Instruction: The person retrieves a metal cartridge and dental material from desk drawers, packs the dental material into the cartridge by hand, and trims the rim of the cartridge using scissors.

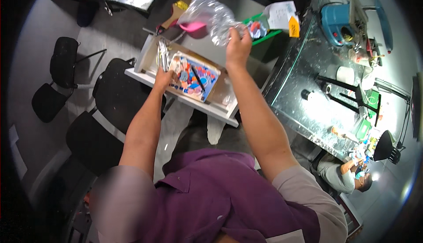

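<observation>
My right hand point(238, 44) grips a crumpled clear plastic bag point(209, 14) over the white table behind an open drawer point(185, 101). Inside the drawer are several long metal tools point(164, 50) at the left and a board point(207, 76) covered in colourful pieces, with a thin black stick lying across it. My left hand point(166, 76) has its fingers curled at the lower end of the metal tools and the board's left edge; what exactly it holds is unclear. A pink scoop-like container point(194, 28) sits beside the bag.
A green tray point(269, 36), papers point(280, 16) and a brush point(176, 13) lie behind the drawer. At right, a dark worktable point(286, 95) holds a blue machine point(337, 25) and lamps point(387, 148); a seated person point(335, 177) works there. Black chairs point(112, 89) stand left.
</observation>
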`<state>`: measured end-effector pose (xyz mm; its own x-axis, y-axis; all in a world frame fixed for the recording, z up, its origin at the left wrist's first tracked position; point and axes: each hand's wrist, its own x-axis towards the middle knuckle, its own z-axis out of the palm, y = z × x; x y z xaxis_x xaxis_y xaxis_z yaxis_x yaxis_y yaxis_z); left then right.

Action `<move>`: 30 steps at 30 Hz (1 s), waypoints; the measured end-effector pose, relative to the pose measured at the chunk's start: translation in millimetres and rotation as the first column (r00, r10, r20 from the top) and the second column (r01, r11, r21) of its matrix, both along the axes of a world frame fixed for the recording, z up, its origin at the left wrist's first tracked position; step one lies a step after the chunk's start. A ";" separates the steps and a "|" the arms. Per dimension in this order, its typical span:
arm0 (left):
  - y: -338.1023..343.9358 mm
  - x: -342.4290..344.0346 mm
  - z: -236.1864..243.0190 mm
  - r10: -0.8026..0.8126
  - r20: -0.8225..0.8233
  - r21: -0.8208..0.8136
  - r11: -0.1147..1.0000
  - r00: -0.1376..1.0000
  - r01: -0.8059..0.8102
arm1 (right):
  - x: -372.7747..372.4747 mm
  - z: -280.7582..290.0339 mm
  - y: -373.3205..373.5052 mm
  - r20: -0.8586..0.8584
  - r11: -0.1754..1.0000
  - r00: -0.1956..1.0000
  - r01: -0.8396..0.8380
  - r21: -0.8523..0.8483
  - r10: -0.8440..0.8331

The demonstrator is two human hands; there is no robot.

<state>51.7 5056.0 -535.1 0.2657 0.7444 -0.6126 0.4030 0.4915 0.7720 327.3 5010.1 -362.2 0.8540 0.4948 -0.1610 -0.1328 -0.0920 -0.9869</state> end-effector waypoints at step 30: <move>110.6 204.2 92.7 0.854 0.199 -0.387 0.520 0.481 -0.762 | -64.7 -195.5 -145.7 -0.650 0.538 0.653 -0.733 -0.416 0.387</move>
